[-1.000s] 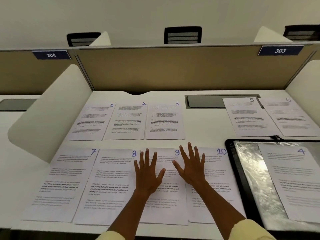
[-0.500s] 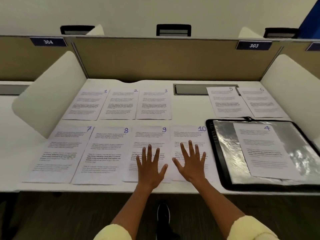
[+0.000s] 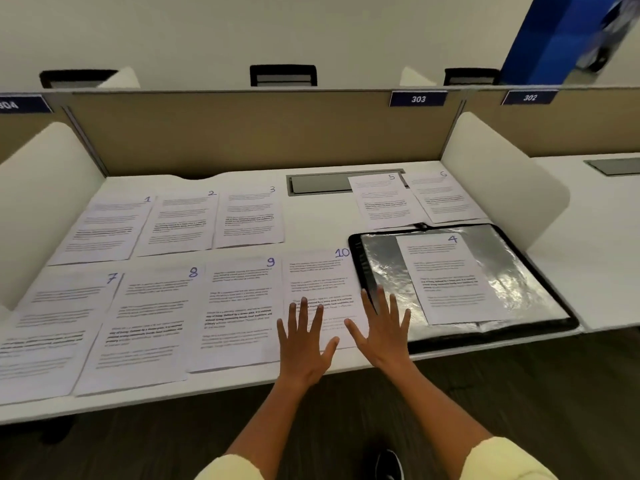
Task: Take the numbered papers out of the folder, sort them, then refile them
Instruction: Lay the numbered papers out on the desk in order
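Observation:
Numbered sheets lie spread on the white desk point(image 3: 311, 230). Papers 1 point(image 3: 104, 230), 2 point(image 3: 180, 223) and 3 point(image 3: 249, 218) form the back row. Papers 7 point(image 3: 52, 327), 8 point(image 3: 142, 327), 9 point(image 3: 239, 306) and 10 point(image 3: 318, 282) form the front row. Papers 5 point(image 3: 381, 199) and 6 point(image 3: 443, 195) lie at the back right. The open black folder point(image 3: 360, 268) with shiny sleeves carries paper 4 point(image 3: 446, 275). My left hand point(image 3: 304, 344) hovers flat with fingers spread over paper 10's near edge. My right hand point(image 3: 381, 330) is spread flat over the gap between paper 10 and the folder.
Tan partition panels with tags 303 point(image 3: 418, 98) and 302 point(image 3: 530, 97) close the back. White side dividers point(image 3: 498, 174) flank the desk. A grey cable hatch point(image 3: 318, 183) sits at the back. Chair backs show beyond the partition.
Both hands have shifted right, from over papers 9 and 10 toward paper 10 and the folder's edge, staying flat and empty. My view has turned right and pulled back.

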Tool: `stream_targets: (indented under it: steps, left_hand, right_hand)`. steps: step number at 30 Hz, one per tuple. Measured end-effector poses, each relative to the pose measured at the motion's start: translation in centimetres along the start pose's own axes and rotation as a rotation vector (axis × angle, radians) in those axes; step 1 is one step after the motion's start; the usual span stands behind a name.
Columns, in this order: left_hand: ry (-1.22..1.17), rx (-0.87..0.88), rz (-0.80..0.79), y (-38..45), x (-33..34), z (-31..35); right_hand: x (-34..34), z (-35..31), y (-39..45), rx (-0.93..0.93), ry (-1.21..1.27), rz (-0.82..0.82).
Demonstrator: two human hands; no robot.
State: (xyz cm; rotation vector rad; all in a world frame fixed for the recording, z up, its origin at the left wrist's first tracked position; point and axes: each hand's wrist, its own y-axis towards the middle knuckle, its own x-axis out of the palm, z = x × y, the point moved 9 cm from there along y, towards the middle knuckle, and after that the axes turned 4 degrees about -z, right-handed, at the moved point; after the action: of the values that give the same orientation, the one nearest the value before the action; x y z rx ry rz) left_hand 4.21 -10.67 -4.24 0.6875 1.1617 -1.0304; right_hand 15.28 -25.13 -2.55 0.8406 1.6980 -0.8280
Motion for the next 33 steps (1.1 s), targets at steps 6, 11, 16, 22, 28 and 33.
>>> stream_targets:
  steps: [6,11,16,22,28,33]
  left_hand:
    - [0.004,0.051,-0.067,2.5,1.6,6.9]
    - [-0.021,0.056,-0.102,4.5,2.9,12.8]
    - [-0.023,0.044,-0.146,6.8,5.0,18.3]
    - [-0.044,0.009,-0.178,8.6,7.7,22.8]
    - [-0.084,-0.059,-0.238,8.7,9.6,25.3]
    - [-0.052,-0.084,-0.284,8.5,10.3,26.7]
  right_hand:
    - [-1.6,6.8,0.6,0.036,-0.004,-0.015]
    - [-3.0,12.7,2.2,0.056,0.02,-0.011]
    - [-4.0,19.1,4.0,0.091,0.06,-0.005]
    - [-4.6,25.7,5.3,0.122,0.057,-0.042]
    - [-4.3,29.4,6.0,0.136,0.052,-0.087]
    - [-3.8,31.5,6.4,0.178,0.08,-0.116]
